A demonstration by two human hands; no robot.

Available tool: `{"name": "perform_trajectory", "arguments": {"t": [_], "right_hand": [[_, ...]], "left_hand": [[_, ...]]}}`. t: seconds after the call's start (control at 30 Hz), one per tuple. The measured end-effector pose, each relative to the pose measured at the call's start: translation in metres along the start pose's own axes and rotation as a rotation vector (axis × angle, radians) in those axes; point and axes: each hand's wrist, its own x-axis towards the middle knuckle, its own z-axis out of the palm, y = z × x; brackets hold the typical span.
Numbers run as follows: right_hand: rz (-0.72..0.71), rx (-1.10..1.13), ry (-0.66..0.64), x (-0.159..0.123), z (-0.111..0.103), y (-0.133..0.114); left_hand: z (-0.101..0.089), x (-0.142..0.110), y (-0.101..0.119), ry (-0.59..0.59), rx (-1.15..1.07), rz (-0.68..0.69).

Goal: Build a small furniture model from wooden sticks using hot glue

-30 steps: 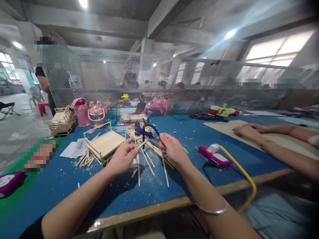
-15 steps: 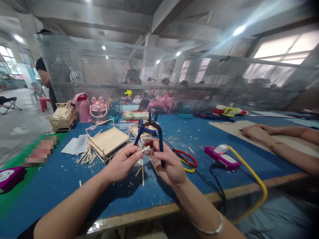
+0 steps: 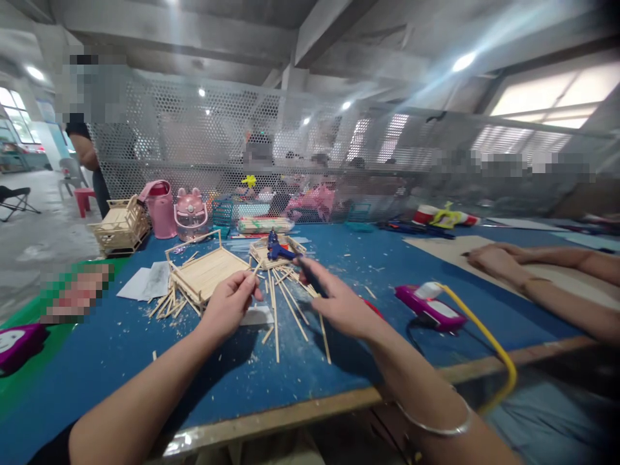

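Note:
My left hand [image 3: 233, 298] pinches a short thin wooden stick [image 3: 256, 266] between thumb and fingers, beside a pale wooden platform with rails [image 3: 213, 271]. My right hand [image 3: 341, 303] is wrapped round the dark blue handle of the pliers [image 3: 314, 278]; their jaws cannot be made out. Just beyond that hand, a blue glue gun [image 3: 279, 250] lies on a small wooden frame [image 3: 256, 248]. Several loose wooden sticks [image 3: 290, 300] fan out on the blue tabletop between my hands, next to a scrap of white paper [image 3: 259, 315].
A stacked wooden piece [image 3: 121, 226], a pink flask [image 3: 159, 210] and a pink bottle [image 3: 190, 216] stand at the back left. A purple power strip [image 3: 431, 310] with a yellow cable [image 3: 489, 336] lies right. Another person's forearms [image 3: 542, 278] rest at far right. A perforated metal screen [image 3: 203, 123] stands behind.
My right hand has moved right and swung the pliers down from upright. My left hand has drawn left with its stick, and the hands are farther apart.

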Motion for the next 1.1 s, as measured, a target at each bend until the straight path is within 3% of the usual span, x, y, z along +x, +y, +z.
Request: {"name": "perform_trajectory", "arguments": {"t": [0.1, 0.3, 0.6, 0.87, 1.1], "right_hand": [[-0.014, -0.264, -0.135, -0.006, 0.004, 0.001], [-0.003, -0.358, -0.196, -0.007, 0.017, -0.005], [-0.038, -0.358, -0.171, -0.004, 0.02, -0.011], [-0.126, -0.387, -0.121, -0.003, 0.029, -0.002], [-0.123, -0.528, -0.029, -0.002, 0.041, 0.008]], "left_hand": [[-0.003, 0.002, -0.003, 0.045, 0.059, 0.062], [-0.002, -0.001, -0.002, 0.02, 0.181, 0.095], [-0.001, -0.003, 0.006, -0.023, 0.239, 0.128], [0.003, -0.008, 0.003, -0.024, 0.292, 0.133], [0.006, -0.006, -0.001, 0.12, 0.521, 0.076]]}}
